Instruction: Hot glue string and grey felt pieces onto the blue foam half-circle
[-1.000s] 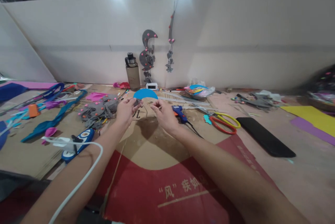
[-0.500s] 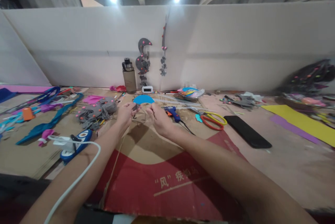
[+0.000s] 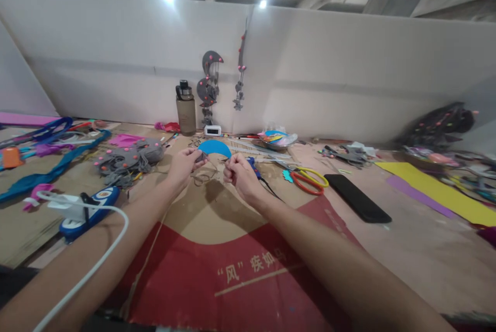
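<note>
My left hand (image 3: 185, 165) is closed in a pinch on a small grey piece (image 3: 202, 156), partly covered by the fingers. To its right, my right hand (image 3: 241, 176) has its fingers pressed together; whatever they hold is too small to make out. Thin cord (image 3: 204, 179) lies in loose curves on the cardboard between and below the hands. Just beyond them is a blue rounded piece (image 3: 214, 147). A blue glue gun (image 3: 253, 166) lies beside my right hand, partly hidden by it. Both hands are above the cardboard sheet (image 3: 217, 223).
Scissors (image 3: 310, 179) and a black phone (image 3: 358, 197) lie to the right. Grey pieces with pink dots (image 3: 127, 159) and a blue power strip (image 3: 91, 210) are at left, its white cable crossing my left forearm. A bottle (image 3: 186, 112) stands by the wall.
The view has shifted slightly, so most table items appear further left. My right hand has turned a little, its fingers more curled. My left hand keeps hold of the grey piece.
</note>
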Available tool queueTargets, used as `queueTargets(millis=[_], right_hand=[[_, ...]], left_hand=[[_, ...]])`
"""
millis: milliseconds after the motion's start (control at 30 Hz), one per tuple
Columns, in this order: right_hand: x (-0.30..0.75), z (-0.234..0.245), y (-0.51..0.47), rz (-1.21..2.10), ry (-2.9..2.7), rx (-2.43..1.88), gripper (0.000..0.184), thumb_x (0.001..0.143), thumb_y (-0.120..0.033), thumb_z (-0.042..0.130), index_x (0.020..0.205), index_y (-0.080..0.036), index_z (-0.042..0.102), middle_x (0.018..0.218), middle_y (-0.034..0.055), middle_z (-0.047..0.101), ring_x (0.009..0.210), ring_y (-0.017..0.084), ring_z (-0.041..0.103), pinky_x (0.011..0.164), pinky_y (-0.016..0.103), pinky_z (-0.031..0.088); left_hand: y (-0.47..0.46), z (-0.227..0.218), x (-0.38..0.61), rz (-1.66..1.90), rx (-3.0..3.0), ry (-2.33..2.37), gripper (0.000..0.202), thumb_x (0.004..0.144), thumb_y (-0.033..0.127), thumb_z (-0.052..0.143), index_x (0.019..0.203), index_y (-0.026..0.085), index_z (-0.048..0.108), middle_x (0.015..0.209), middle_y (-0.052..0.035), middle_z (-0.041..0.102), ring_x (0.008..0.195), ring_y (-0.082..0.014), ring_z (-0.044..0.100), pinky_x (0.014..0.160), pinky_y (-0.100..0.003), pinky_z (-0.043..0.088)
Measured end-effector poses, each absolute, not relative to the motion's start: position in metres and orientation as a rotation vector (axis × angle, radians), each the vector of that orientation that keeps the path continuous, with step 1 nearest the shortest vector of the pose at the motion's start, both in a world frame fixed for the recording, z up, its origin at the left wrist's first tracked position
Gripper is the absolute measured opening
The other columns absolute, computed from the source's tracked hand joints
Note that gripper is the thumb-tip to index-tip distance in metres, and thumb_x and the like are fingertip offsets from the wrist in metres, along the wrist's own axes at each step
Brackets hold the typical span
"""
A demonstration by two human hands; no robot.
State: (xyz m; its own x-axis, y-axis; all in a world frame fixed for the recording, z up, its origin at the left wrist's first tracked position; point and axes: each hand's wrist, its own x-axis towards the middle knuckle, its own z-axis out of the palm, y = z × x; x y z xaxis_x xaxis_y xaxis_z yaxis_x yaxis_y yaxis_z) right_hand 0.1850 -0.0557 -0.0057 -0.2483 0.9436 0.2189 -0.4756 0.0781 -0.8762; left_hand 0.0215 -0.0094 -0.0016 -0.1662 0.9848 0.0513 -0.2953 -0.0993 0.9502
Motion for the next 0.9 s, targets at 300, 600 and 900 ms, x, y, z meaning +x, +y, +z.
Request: queueTargets(millis=[300, 600, 900], right_hand=[[0.180, -0.008, -0.061, 1.545, -1.142, -0.524, 0.018, 0.072, -0.022, 0.056, 0.072, -0.021, 0.037, 0.061, -0.0079, 0.038, 0.052, 0.007, 0.035, 0.051, 0.021, 0.026], [0.180, -0.012, -0.060, 1.457, -1.268, -0.657, 0.013, 0.075, -0.028, 0.049, 0.071, -0.022, 0.038, 0.058, -0.0060, 0.044, 0.054, 0.010, 0.043, 0.055, 0.024, 0.034], [0.212, 0.007, -0.049, 0.139, -1.895, -1.270, 0.017, 0.073, -0.013, 0.040, 0.085, -0.017, 0.052, 0.093, 0.0090, 0.056, 0.090, 0.020, 0.048, 0.082, 0.033, 0.038]], left_hand=[[-0.008, -0.003, 0.024, 1.470, 0.923, 1.084, 0.008, 0.073, 0.012, 0.063, 0.069, 0.011, 0.057, 0.069, -0.0065, 0.066, 0.061, -0.0130, 0.066, 0.067, -0.027, 0.055], [-0.010, -0.001, 0.022, 1.512, 0.906, 1.040, 0.007, 0.074, 0.013, 0.060, 0.068, 0.011, 0.056, 0.067, -0.0046, 0.065, 0.060, -0.0125, 0.065, 0.067, -0.027, 0.055], [-0.013, 0.001, 0.025, 1.542, 0.931, 0.995, 0.007, 0.075, 0.013, 0.060, 0.069, 0.011, 0.057, 0.069, -0.0049, 0.065, 0.065, -0.0132, 0.066, 0.071, -0.027, 0.055]])
